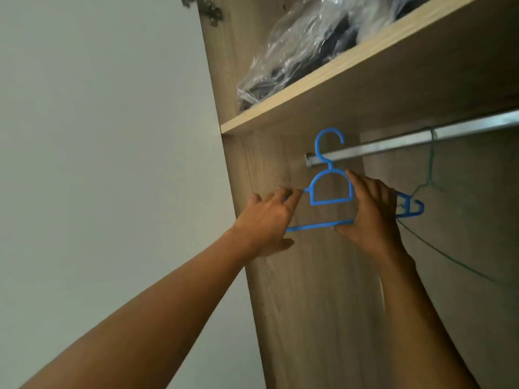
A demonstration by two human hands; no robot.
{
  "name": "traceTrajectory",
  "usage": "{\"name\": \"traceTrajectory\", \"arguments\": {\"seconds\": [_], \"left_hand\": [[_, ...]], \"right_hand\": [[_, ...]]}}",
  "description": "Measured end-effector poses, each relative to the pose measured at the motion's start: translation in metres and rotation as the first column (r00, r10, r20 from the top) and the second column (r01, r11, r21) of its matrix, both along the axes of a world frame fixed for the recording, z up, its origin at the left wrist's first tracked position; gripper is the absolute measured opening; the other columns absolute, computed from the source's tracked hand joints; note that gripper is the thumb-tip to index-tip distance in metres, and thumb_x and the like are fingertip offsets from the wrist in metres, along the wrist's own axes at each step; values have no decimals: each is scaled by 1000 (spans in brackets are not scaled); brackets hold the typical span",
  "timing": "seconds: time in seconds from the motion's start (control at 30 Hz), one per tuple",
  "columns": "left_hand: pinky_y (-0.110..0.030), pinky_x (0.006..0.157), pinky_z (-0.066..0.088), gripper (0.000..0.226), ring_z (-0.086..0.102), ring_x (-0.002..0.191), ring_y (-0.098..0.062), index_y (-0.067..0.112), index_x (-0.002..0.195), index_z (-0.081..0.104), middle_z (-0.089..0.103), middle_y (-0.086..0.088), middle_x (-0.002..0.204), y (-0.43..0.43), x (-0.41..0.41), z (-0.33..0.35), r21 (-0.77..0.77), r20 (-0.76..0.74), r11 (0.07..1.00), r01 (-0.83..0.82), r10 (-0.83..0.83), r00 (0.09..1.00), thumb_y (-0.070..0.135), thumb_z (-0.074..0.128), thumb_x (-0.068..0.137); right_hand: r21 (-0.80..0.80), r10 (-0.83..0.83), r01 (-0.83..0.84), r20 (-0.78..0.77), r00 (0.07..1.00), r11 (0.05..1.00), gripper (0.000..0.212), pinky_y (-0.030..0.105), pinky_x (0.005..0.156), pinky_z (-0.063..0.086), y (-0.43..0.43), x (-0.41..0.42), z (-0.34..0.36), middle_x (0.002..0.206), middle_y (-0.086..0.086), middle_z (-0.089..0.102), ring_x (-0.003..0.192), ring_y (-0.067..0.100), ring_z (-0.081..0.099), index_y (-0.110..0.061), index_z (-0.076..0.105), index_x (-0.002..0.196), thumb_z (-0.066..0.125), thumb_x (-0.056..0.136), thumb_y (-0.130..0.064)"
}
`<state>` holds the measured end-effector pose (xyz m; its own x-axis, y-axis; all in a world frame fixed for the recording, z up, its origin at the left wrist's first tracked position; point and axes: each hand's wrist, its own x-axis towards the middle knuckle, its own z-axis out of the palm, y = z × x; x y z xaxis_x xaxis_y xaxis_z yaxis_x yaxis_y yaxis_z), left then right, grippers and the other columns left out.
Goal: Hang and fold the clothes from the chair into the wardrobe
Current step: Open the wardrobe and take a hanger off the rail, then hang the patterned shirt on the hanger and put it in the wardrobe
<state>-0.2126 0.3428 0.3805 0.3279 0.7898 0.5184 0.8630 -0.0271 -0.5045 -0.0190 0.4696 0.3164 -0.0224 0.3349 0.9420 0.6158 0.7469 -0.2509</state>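
Note:
A blue plastic hanger [331, 189] is held up inside the wardrobe, with no garment on it. Its hook rises in front of the left end of the metal rail [393, 146] and is not over the rail. My left hand [266, 220] grips the hanger's left arm. My right hand [368, 209] grips its right side, covering part of the bar; the hanger's right tip shows beyond my fingers. No clothes from the chair and no chair are in view.
A wooden shelf [351, 80] sits just above the rail, holding dark items in clear plastic bags [303, 49]. A thin green wire hanger [429, 175] hangs on the rail to the right. The wardrobe's side panel [295, 290] stands behind my hands, a plain wall at left.

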Motion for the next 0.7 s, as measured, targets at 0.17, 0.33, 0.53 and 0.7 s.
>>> {"name": "traceTrajectory", "arguments": {"seconds": [0.17,0.33,0.53,0.7], "left_hand": [[-48,104,45,100,43,133,-27,20,158,12,29,-6,153,-55,19,-10,23,130,1000,18,-20,991,36,77,83],[-42,99,47,94,44,128,-26,22,157,16,33,-4,150,-139,24,-34,74,142,992,-97,86,986,39,74,84],[-39,95,49,97,48,123,-24,26,155,13,37,-4,147,-270,2,-45,108,140,943,-315,299,944,49,73,83],[-37,88,51,97,52,113,-22,28,155,14,41,-1,140,-386,-36,-34,143,172,843,-519,496,851,56,72,81]], "right_hand": [[-29,-7,7,12,1000,1000,123,47,110,32,-54,9,-6,142,7,47,132,31,39,-15,35,152,98,47,-25],[-146,177,-177,-13,984,973,120,44,110,36,-128,-7,-30,141,6,49,133,28,41,-16,36,152,98,49,-27],[-224,360,-331,103,927,917,121,49,109,38,-233,-52,-34,147,0,44,136,27,38,-26,29,154,95,54,-42],[-229,513,-468,224,828,854,119,49,116,24,-332,-119,-12,151,-9,33,139,19,29,-33,15,156,87,64,-54]]}}
